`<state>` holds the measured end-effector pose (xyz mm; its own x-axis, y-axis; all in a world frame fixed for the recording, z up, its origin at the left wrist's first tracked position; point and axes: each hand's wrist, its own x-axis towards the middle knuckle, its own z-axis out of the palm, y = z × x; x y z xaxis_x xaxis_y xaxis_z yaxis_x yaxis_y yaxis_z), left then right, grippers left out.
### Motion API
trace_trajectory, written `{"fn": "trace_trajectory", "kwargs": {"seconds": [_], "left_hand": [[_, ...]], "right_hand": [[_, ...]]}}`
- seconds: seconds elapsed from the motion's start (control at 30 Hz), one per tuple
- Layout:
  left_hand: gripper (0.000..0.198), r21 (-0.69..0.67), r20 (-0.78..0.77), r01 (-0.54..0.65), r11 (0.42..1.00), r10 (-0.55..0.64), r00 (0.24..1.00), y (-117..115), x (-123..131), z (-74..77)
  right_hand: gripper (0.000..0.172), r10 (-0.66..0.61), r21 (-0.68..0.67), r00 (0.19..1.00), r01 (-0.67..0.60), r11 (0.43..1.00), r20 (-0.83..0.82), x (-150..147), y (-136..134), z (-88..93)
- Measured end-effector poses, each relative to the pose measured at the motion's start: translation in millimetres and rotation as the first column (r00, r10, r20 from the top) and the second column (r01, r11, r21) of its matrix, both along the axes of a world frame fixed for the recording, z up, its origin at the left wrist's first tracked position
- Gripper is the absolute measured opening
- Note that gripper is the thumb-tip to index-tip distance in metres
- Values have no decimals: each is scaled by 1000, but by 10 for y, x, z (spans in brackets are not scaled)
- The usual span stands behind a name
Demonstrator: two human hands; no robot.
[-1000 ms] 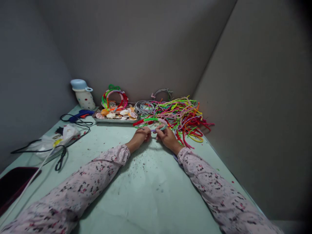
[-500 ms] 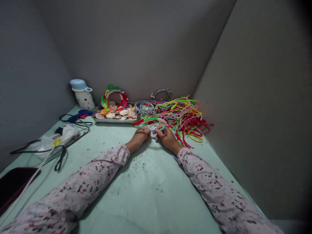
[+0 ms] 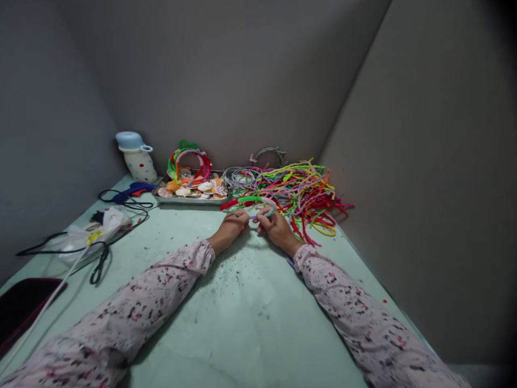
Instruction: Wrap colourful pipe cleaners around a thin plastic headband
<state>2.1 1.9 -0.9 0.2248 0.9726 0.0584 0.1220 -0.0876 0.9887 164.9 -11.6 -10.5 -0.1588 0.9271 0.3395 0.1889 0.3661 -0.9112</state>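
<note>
Both my arms in flowered sleeves reach across the pale green table (image 3: 242, 323). My left hand (image 3: 233, 226) and my right hand (image 3: 276, 226) are closed, pinching a thin hoop (image 3: 258, 206) that is partly wrapped in green and red fuzzy wire. The hoop sits between the two hands, just in front of a big loose pile of coloured pipe cleaners (image 3: 301, 194). A purple bit shows between my fingertips.
A metal tray (image 3: 189, 193) of seashells holds wrapped hoops (image 3: 189, 160) at the back. Bare grey hoops (image 3: 238, 175) lie beside it. A dotted bottle (image 3: 137, 156), a blue glue gun (image 3: 133, 190), black cables (image 3: 100, 253), a plastic bag (image 3: 97, 229) and a dark case (image 3: 22, 304) are on the left.
</note>
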Motion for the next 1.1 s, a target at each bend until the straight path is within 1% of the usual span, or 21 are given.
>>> {"fn": "trace_trajectory", "kwargs": {"seconds": [0.13, 0.23, 0.3, 0.53, 0.63, 0.77, 0.83, 1.1], "left_hand": [[20, -5, 58, 34, 999, -33, 998, -18, -2, 18], [20, -55, 158, 64, 996, -54, 986, -34, 3, 49], [20, -88, 192, 68, 994, -50, 980, -29, 7, 53], [24, -104, 171, 45, 994, -27, 985, 32, 7, -21], [25, -87, 162, 52, 995, -38, 986, 12, 6, 1], [26, -19, 107, 58, 998, -56, 993, -29, 6, 57], [25, 2, 86, 53, 999, -53, 995, -29, 6, 60], [19, -25, 54, 22, 999, -21, 998, 14, 9, 5]], "right_hand": [[17, -18, 6, 1000, 18, 1000, -11, -2, -4, 5], [19, -15, -5, 1000, 15, 1000, -6, 0, 0, 10], [20, -7, -9, 1000, 7, 1000, -10, 0, 5, 9], [20, -4, 10, 1000, 5, 1000, -26, -15, 2, 6], [18, 13, 21, 999, -12, 1000, -30, -16, -2, 9], [18, 29, 30, 999, -28, 999, -43, -10, -6, 13], [18, 28, 31, 999, -27, 999, -37, -7, -7, 14], [22, 6, -21, 997, -8, 1000, -81, -26, -11, 7]]}}
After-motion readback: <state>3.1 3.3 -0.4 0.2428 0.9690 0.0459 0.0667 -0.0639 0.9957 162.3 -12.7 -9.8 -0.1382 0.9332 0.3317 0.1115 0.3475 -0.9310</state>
